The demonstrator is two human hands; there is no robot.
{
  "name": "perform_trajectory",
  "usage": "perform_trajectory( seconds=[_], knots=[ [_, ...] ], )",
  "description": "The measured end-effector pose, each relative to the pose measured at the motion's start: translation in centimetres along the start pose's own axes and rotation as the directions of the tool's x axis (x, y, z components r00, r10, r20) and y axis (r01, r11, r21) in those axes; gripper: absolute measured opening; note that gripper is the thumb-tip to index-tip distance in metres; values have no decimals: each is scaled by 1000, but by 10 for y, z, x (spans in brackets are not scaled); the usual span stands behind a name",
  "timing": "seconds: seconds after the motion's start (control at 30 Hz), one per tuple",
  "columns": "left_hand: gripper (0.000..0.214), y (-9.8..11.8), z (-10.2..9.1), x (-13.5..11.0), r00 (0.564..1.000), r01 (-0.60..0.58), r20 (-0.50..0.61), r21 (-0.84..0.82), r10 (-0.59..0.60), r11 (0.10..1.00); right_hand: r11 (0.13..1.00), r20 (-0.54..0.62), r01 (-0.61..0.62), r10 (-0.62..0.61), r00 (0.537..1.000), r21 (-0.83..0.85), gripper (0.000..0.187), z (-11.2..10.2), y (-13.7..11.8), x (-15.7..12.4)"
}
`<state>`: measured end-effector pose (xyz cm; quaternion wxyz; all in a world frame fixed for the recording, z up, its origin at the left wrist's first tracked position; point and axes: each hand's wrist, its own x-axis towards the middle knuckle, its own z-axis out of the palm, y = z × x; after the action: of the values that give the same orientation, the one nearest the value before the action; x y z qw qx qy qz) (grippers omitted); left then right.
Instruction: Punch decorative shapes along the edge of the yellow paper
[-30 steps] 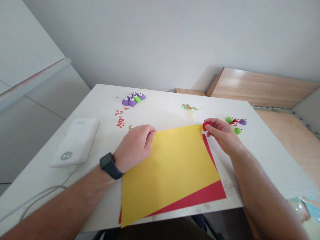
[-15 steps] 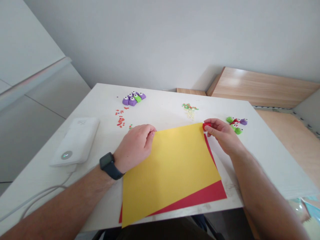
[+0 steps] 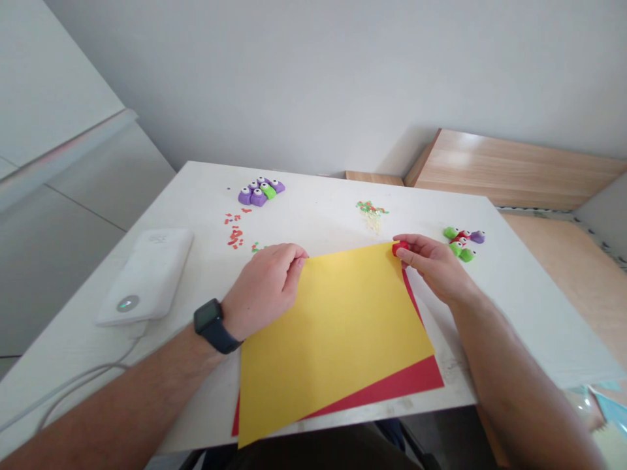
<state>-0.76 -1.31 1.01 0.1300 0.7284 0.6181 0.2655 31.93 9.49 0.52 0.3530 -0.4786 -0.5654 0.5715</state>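
Observation:
A yellow sheet of paper lies askew over a red sheet of paper, whose edges show at the front and right. My left hand is closed at the far left corner of the yellow sheet, pinching it between thumb and fingers. At the far right corner, my right hand grips a small red paper punch, thumb on the near side and fingers behind. The punch sits against the yellow corner; whether paper is inside its slot I cannot tell.
Several purple punches and a green one stand at the back left; a mixed group of punches is at the right. Red paper bits and green-yellow bits lie scattered. A white power bank with cable is at left.
My right hand has moved slightly left, bringing the red punch onto the corner of the yellow sheet. My left hand keeps its pinch in nearly the same spot.

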Motion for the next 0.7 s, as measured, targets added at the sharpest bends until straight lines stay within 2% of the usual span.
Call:
perform_trajectory(
  seconds=[0.17,0.7],
  knots=[
    [21,1,-1,1,1000,-13,4,-9,13,1000,1000,32,5,-5,999,19,36,0,-1,0],
    [22,3,-2,0,999,-30,12,-9,30,1000,1000,37,4,-4,999,1,35,-2,-3,-1]
  ],
)
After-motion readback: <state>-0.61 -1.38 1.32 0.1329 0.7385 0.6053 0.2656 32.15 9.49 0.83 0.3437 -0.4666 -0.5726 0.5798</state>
